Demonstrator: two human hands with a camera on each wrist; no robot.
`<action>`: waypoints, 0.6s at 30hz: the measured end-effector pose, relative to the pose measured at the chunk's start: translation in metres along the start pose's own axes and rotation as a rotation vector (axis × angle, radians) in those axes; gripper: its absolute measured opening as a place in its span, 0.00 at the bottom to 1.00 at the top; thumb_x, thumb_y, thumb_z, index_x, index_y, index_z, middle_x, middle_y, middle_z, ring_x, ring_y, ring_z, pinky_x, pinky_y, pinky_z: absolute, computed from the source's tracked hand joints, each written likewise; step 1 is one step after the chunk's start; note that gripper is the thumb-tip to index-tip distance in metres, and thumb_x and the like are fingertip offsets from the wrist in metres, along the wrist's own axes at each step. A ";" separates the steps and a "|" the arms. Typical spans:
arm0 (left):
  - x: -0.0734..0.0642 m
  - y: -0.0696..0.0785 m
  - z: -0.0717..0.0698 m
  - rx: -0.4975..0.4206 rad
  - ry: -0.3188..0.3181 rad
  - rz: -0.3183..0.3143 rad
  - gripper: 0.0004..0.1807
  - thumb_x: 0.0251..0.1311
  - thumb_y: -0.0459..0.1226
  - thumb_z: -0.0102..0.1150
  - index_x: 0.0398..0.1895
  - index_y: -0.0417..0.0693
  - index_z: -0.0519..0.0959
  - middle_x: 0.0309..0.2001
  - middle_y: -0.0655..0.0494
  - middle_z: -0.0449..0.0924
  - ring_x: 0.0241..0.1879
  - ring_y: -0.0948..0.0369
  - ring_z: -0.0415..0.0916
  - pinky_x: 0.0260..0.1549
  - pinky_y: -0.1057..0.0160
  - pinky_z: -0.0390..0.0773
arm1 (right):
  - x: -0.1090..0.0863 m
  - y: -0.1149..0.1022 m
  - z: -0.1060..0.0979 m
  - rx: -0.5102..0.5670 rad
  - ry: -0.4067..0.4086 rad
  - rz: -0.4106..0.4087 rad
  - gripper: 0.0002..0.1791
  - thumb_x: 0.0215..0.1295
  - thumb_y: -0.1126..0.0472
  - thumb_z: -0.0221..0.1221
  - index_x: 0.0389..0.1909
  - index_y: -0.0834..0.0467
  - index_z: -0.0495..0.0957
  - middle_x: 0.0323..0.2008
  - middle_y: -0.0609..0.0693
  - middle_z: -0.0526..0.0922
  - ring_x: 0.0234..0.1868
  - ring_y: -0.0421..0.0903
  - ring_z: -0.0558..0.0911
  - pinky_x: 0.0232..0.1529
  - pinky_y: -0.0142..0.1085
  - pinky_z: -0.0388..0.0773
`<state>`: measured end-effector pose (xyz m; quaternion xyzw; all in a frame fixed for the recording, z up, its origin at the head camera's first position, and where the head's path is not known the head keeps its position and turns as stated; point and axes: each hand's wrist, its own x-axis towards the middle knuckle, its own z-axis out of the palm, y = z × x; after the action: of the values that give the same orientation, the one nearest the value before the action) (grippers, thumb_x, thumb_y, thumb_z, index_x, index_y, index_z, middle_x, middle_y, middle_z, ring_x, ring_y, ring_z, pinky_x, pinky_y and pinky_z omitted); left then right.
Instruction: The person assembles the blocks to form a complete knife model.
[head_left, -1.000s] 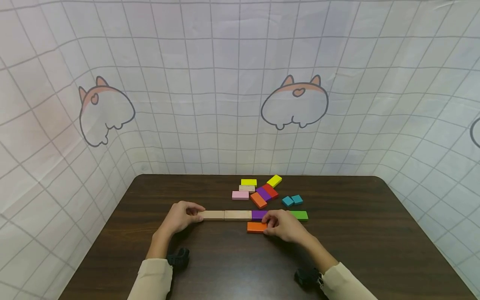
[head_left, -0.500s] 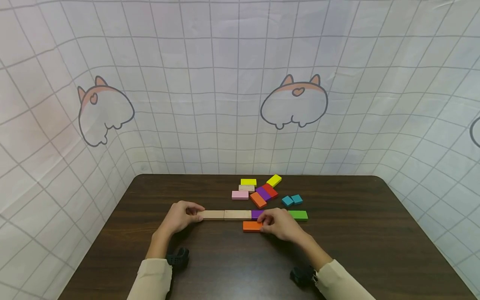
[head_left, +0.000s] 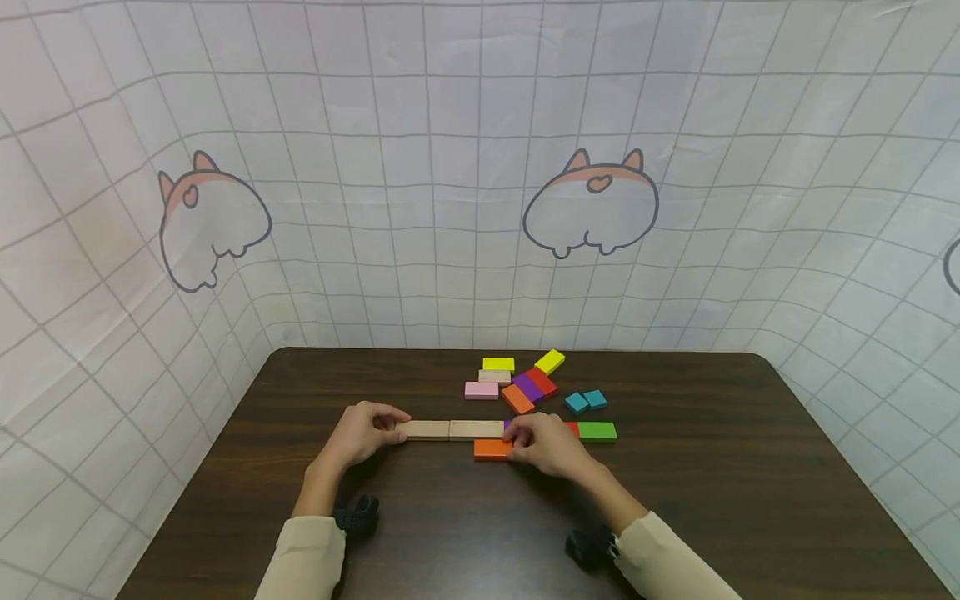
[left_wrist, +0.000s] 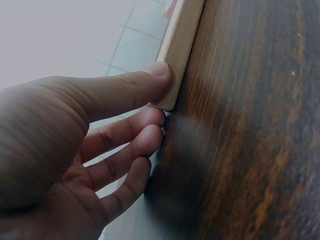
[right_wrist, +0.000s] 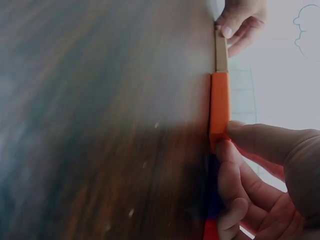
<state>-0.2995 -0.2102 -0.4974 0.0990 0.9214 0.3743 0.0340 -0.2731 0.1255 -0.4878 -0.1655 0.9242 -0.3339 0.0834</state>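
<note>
My left hand [head_left: 365,433] pinches the left end of a plain wooden block [head_left: 424,430], its thumb [left_wrist: 159,69] on the near side. A second plain wooden block [head_left: 476,428], a purple block [right_wrist: 214,185], a red block [head_left: 573,428] and a green block [head_left: 597,432] continue that straight row to the right. By its right end, my right hand [head_left: 549,443] grips an orange block [head_left: 492,450] between thumb and fingers. This block lies lengthwise just in front of the row, near the second wooden block. Most of the purple block is hidden behind the right hand in the head view.
Behind the row lie a pink block [head_left: 482,390], another plain wooden block [head_left: 494,377], two yellow blocks, and a slanted orange, purple and red group [head_left: 529,384]. Two small blue blocks [head_left: 586,402] sit right of them. A grid-patterned curtain [head_left: 397,250] surrounds the dark wooden table [head_left: 465,517].
My right hand has slid the orange block leftward and slightly closer to the row, uncovering part of the red block. The left hand stays at the row's left end.
</note>
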 end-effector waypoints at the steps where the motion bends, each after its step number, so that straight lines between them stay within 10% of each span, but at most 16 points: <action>1: 0.000 0.000 0.000 -0.001 0.000 0.000 0.11 0.58 0.37 0.75 0.45 0.51 0.90 0.31 0.58 0.80 0.31 0.61 0.73 0.34 0.61 0.74 | 0.001 -0.001 0.001 -0.004 0.000 0.000 0.08 0.61 0.62 0.72 0.40 0.52 0.86 0.27 0.43 0.81 0.29 0.42 0.76 0.33 0.35 0.75; 18: -0.001 -0.001 0.000 -0.001 -0.004 -0.004 0.11 0.58 0.38 0.74 0.44 0.52 0.90 0.32 0.58 0.80 0.31 0.61 0.73 0.33 0.61 0.74 | 0.006 -0.002 0.005 0.014 -0.007 -0.012 0.08 0.61 0.62 0.71 0.40 0.51 0.85 0.27 0.43 0.80 0.27 0.43 0.76 0.32 0.35 0.76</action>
<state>-0.2991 -0.2108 -0.4982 0.0981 0.9213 0.3745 0.0367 -0.2767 0.1188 -0.4903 -0.1718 0.9205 -0.3403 0.0855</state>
